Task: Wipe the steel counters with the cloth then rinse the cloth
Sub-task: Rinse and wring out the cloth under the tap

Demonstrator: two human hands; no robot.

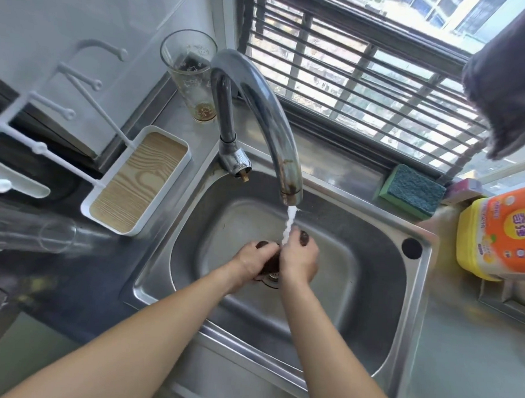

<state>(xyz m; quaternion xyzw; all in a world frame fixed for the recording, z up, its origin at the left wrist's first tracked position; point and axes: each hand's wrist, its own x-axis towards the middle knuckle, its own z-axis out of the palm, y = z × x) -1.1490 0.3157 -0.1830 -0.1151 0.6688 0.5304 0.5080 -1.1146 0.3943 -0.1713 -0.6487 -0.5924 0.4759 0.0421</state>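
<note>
Over the sink, beneath the running tap, the left hand and right hand both clench the dark cloth, bunched between them above the drain. Squeezing it hard under that stream could spray water onto the wiped steel counter.

The orange-and-yellow detergent tub bears Chinese characters too blurred to read
</note>
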